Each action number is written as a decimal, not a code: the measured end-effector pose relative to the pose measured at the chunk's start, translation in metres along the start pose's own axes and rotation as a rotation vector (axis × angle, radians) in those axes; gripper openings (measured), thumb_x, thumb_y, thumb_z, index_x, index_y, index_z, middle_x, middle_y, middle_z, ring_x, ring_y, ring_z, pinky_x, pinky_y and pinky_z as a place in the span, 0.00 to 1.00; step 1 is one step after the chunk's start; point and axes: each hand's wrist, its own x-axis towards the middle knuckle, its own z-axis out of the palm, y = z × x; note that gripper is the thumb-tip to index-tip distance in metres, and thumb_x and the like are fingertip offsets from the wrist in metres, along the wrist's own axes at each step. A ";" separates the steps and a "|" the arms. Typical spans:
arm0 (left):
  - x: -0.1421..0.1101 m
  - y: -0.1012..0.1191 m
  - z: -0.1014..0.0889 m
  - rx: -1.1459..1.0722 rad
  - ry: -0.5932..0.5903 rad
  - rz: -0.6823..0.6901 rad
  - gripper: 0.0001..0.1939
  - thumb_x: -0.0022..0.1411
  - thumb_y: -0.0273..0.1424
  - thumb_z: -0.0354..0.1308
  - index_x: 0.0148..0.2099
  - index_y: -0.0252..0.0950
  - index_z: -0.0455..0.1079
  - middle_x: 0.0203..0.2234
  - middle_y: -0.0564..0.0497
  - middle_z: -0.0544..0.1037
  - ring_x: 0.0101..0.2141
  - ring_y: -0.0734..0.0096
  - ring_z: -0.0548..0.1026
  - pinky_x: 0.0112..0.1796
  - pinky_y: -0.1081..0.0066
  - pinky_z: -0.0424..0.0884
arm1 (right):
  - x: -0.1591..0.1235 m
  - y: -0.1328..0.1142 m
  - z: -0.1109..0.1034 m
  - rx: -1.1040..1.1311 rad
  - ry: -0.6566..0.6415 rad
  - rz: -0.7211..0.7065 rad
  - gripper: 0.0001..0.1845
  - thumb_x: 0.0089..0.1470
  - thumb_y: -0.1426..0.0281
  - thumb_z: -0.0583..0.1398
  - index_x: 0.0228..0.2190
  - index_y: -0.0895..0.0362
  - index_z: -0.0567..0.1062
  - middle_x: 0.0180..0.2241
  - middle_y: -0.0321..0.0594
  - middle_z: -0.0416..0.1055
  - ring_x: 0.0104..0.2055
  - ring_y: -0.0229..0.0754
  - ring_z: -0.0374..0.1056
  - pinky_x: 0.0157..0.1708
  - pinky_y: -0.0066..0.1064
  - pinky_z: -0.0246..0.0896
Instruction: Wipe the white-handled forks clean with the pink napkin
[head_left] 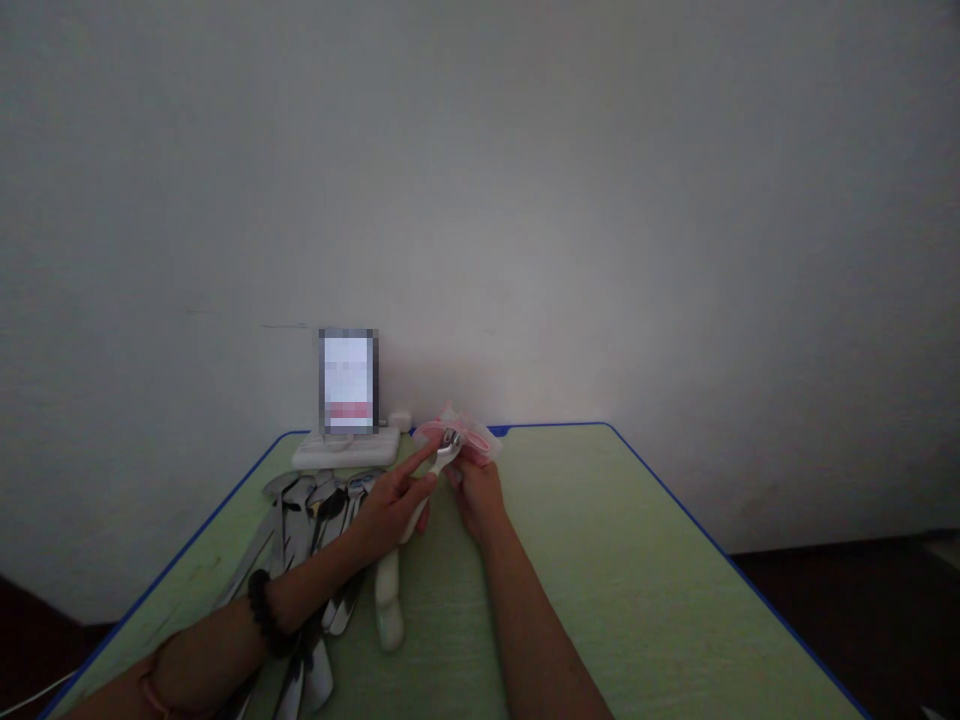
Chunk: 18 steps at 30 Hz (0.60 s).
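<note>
Near the table's far edge, my left hand (394, 505) is closed around the pale handle of a small spoon (448, 449), its metal bowl pointing up and away. Right beside it, my right hand (476, 492) grips a crumpled pink-and-white cloth (478, 440), which spreads out behind the spoon's bowl. Whether the cloth touches the bowl, I cannot tell. Under and left of my left forearm lies a pile of metal spoons and other cutlery (296, 515), partly hidden by the arm. A thick pale handle (388, 605) rests on the table below my left hand.
A lit, blurred screen (348, 382) stands on a white base (346, 448) at the back left, with a small white object (400, 421) beside it. The green table (637, 580) has a blue edge and meets a grey wall (600, 250) behind.
</note>
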 end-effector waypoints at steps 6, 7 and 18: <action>0.001 -0.002 0.001 0.083 0.003 0.066 0.32 0.64 0.38 0.48 0.66 0.33 0.47 0.11 0.61 0.66 0.12 0.79 0.59 0.17 0.79 0.56 | -0.002 -0.005 0.003 0.131 -0.016 0.121 0.18 0.38 0.73 0.59 0.36 0.54 0.77 0.37 0.36 0.77 0.39 0.41 0.71 0.38 0.30 0.66; 0.001 -0.002 0.001 0.085 0.003 0.069 0.32 0.64 0.38 0.47 0.66 0.32 0.46 0.11 0.61 0.67 0.12 0.79 0.59 0.17 0.79 0.56 | -0.002 -0.006 0.003 0.131 -0.018 0.127 0.17 0.38 0.73 0.59 0.35 0.54 0.78 0.37 0.36 0.77 0.38 0.41 0.71 0.37 0.30 0.66; 0.003 0.002 0.003 0.109 0.070 0.103 0.31 0.64 0.38 0.48 0.66 0.32 0.47 0.15 0.60 0.65 0.16 0.79 0.57 0.19 0.79 0.54 | -0.001 -0.002 0.002 0.116 0.058 0.167 0.08 0.34 0.75 0.57 0.21 0.56 0.75 0.23 0.33 0.74 0.28 0.38 0.68 0.30 0.30 0.68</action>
